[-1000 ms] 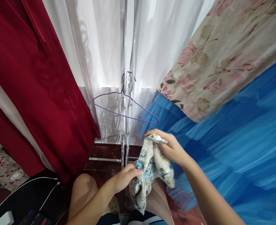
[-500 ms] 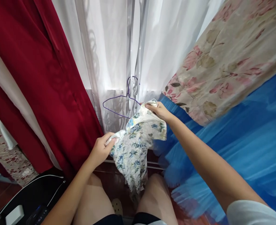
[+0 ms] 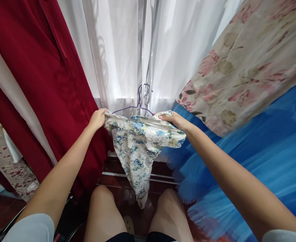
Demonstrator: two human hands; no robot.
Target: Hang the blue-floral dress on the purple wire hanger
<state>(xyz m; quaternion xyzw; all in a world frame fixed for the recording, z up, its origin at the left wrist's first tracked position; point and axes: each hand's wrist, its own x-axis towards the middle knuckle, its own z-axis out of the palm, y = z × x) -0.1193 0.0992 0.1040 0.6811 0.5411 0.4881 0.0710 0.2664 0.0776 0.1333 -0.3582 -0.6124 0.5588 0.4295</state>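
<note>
A white garment (image 3: 138,141) with blue and yellow flowers hangs stretched between my hands, its lower part tapering down between my knees. My left hand (image 3: 98,119) is closed on the garment's left upper corner. At the opposite upper edge, my right hand (image 3: 173,120) pinches the cloth, fingers partly behind it. A purple hanger (image 3: 139,102) shows its hook and sloping arms above the garment's top edge; its lower bar is hidden by the cloth. The hook is up against grey vertical strips and a chain (image 3: 146,95).
Red cloth (image 3: 72,101) hangs on the left, white curtains (image 3: 122,50) at the back. To the right hang a floral cloth (image 3: 228,77) and blue tulle (image 3: 238,161). A black surface (image 3: 72,215) with a cable lies lower left. A beige clog (image 3: 129,224) is on the dark red floor.
My left hand has moved up and left, pulling the garment's upper edge wide across the hanger, whose lower bar is now covered. My right hand has shifted only slightly right.
</note>
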